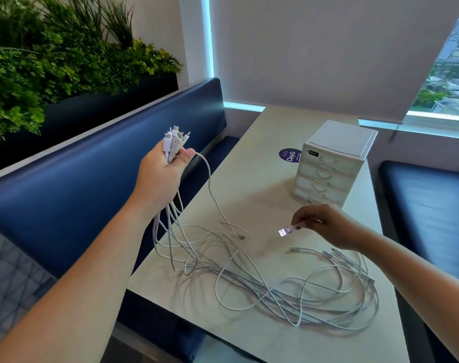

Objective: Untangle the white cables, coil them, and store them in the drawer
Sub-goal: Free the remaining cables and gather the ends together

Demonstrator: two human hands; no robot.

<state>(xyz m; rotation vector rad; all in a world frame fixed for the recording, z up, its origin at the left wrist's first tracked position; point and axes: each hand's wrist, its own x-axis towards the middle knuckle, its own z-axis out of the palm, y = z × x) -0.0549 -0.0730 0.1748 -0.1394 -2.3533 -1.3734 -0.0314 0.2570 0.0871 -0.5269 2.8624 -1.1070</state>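
Note:
My left hand [162, 171] is raised over the table's left edge and grips a bundle of several white cable ends [174, 140], plugs sticking up above the fist. Their cords hang down and spread into a loose tangle of white cables [288, 289] across the table. My right hand [325, 226] hovers above the table and pinches one white USB plug [286, 231] between thumb and fingers. A small white drawer unit [333, 163] with several shut drawers stands at the far side of the table.
The beige table [249, 184] carries a round blue sticker [288, 155] beside the drawer unit. Blue benches flank the table on the left [92, 184] and the right [427, 210]. A planter of green foliage [52, 64] tops the left bench.

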